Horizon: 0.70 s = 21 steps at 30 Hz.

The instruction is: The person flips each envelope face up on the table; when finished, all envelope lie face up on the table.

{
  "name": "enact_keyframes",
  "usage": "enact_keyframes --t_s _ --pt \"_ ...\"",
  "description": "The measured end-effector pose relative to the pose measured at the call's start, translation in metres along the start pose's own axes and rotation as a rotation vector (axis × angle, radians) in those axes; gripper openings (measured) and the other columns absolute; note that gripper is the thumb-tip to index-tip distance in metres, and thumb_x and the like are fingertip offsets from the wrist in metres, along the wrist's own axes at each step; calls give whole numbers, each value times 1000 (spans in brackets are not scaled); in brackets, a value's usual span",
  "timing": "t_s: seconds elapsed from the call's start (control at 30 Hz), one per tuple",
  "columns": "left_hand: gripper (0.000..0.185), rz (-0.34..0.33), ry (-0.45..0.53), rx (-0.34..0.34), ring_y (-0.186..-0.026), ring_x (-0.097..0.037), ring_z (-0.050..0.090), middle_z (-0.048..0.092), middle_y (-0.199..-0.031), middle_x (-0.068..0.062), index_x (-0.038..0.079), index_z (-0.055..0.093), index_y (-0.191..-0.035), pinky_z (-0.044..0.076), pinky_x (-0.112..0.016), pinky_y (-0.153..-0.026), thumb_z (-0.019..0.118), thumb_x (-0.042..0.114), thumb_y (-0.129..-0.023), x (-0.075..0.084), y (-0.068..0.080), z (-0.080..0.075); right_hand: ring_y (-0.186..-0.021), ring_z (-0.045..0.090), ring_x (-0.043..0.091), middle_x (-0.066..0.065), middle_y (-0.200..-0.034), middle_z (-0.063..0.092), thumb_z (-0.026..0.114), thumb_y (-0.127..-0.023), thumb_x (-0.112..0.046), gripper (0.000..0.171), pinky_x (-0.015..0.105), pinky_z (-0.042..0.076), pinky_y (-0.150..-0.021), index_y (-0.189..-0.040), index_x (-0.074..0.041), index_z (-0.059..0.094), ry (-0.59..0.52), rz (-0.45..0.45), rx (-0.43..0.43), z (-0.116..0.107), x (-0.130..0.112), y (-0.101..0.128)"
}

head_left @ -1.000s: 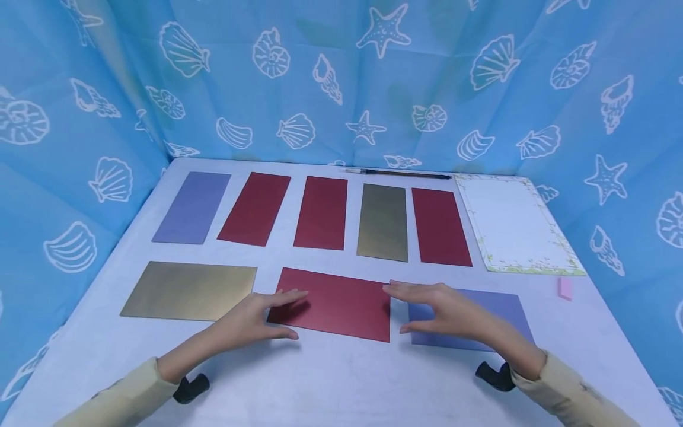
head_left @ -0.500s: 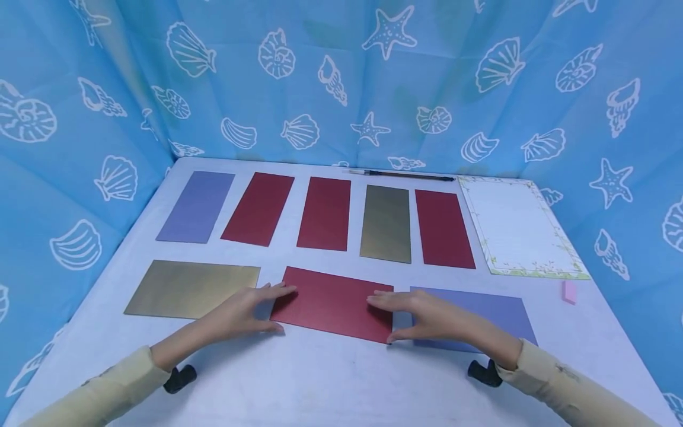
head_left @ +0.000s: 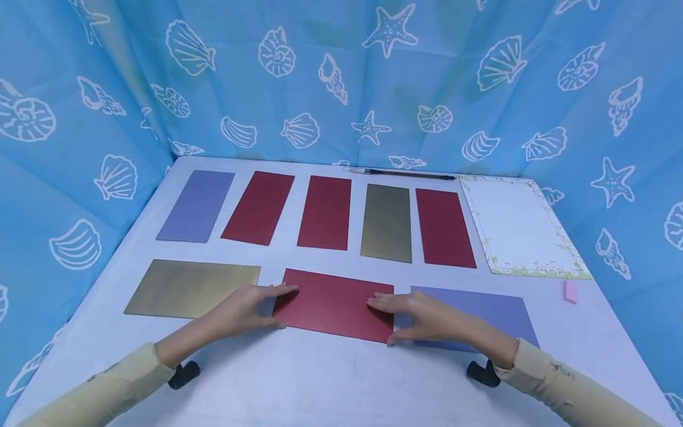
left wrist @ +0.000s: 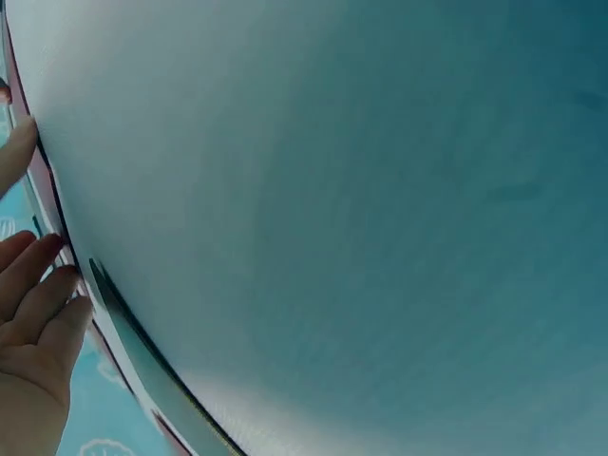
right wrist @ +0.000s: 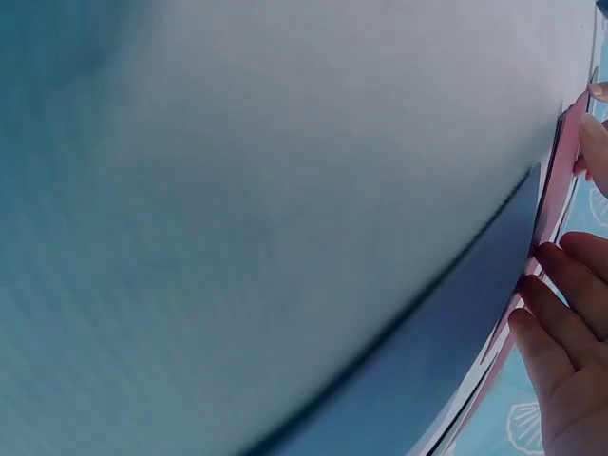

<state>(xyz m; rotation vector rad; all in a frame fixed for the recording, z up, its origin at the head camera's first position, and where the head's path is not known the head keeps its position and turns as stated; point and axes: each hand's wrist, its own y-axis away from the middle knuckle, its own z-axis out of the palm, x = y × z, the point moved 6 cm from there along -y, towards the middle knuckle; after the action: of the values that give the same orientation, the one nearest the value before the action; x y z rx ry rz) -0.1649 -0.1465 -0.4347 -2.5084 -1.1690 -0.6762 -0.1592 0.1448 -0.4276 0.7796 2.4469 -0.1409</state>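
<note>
Two hands hold a red card flat near the front edge of a white tabletop (head_left: 331,379).

The left hand (head_left: 242,308) pinches the red card (head_left: 333,303) at its left end, the right hand (head_left: 421,317) at its right end. Its long axis runs left to right, between a gold card (head_left: 187,287) and a purple card (head_left: 480,314).
</note>
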Motion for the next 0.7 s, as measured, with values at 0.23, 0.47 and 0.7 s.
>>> enact_keyframes --t_s 0.23,0.47,0.7 --pt "69 27 -87 -28 -71 -6 53 67 -120 -7 9 58 -134 46 -19 -64 84 31 -74 7 -1 -1 -132 44 24 7 -141 51 79 -80 -34 71 38 46 -96 -140 -7 51 8 -2 -1 1 -1 2" --pt "65 68 -99 -39 -52 1 35 70 -109 -6 9 60 -132 38 -17 -49 82 34 -76 14 3 -1 -131 45 22 6 -141 51 77 -80 -43 75 40 46 -96 -141 -8 50 5 14 -2 1 -2 4" --pt "56 91 -83 -9 -46 1 22 59 -66 14 12 63 -129 29 -17 -46 78 34 -80 17 6 -9 -129 48 24 7 -141 52 78 -80 -40 74 41 47 -95 -140 -7 51 26 -31 24 -4 -6 10"
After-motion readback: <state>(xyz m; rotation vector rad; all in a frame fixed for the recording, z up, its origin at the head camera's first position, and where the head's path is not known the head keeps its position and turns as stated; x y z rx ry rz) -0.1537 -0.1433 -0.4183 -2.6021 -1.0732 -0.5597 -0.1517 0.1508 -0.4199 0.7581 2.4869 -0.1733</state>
